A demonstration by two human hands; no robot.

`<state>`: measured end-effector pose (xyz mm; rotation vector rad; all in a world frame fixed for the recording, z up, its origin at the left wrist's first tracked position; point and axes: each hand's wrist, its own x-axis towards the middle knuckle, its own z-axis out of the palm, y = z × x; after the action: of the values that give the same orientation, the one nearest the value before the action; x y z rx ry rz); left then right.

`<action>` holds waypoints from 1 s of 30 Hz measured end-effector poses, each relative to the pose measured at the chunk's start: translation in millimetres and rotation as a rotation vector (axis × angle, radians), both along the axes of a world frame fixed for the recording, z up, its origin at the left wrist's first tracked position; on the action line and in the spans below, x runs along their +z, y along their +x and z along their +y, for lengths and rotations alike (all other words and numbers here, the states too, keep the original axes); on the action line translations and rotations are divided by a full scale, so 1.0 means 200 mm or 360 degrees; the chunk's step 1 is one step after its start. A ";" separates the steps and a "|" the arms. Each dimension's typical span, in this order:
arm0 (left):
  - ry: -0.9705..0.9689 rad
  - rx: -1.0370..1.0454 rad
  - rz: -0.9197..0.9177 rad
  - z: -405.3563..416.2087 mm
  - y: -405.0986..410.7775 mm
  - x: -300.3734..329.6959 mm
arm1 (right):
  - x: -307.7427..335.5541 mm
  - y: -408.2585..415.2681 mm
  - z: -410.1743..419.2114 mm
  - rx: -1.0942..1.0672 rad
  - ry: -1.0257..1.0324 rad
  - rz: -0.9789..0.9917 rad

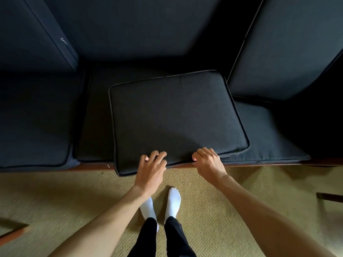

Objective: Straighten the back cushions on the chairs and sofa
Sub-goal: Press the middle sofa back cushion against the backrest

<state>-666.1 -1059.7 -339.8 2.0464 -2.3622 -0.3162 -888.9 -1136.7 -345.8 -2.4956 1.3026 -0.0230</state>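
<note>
A dark grey back cushion [176,117] with piped edges lies flat and askew on the middle seat of the sofa, its near edge hanging over the sofa's wooden front rail. My left hand [151,166] rests on that near edge with fingers loosely bent on top. My right hand [207,161] grips the same edge further right, fingers curled over it. Two other back cushions stand against the sofa's back: one at upper left [37,34] and one at upper right [284,45].
Seat cushions lie left [35,123] and right [263,138] of the fallen cushion. The wooden front rail [92,166] runs along the sofa's base. Beige woven carpet [65,197] covers the floor, with my feet in white socks [174,203] close to the sofa. Wooden furniture parts poke in at lower left [13,233] and right [330,197].
</note>
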 end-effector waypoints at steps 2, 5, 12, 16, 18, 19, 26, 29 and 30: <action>-0.0032 -0.0015 0.0007 -0.01 0.02 0.05 | 0.08 0.03 -0.01 -0.0034 0.0066 -0.0003; -0.0126 -0.0060 -0.0011 -0.06 0.09 0.19 | 0.26 0.08 -0.09 -0.0047 0.0212 -0.0056; -0.0641 -0.0010 0.0250 -0.42 0.35 0.75 | 0.91 0.28 -0.62 0.0145 0.0360 -0.0147; -0.0287 -0.0045 0.0086 -0.64 0.38 0.86 | 1.04 0.39 -0.87 -0.0090 0.0365 -0.0315; -0.0097 -0.0039 -0.0196 -0.73 0.37 0.85 | 1.02 0.45 -0.89 -0.0245 0.0166 -0.0396; -0.0090 -0.0001 -0.0280 -0.78 0.37 0.83 | 0.99 0.47 -0.88 -0.0287 -0.0037 -0.0402; -0.0137 0.0020 -0.0466 -0.98 0.41 0.84 | 0.81 0.34 -0.75 -0.0095 -0.0419 0.0094; -0.0104 0.0029 -0.0459 -1.01 0.41 0.86 | 0.83 0.32 -0.83 -0.0110 -0.0390 0.0278; -0.0083 0.0032 -0.0464 -1.03 0.41 0.87 | 0.84 0.32 -0.85 -0.0127 -0.0407 0.0292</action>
<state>-584.1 -1266.0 -165.9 2.2243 -2.4695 0.0489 -823.9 -1307.3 -178.3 -2.7102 1.5609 0.0229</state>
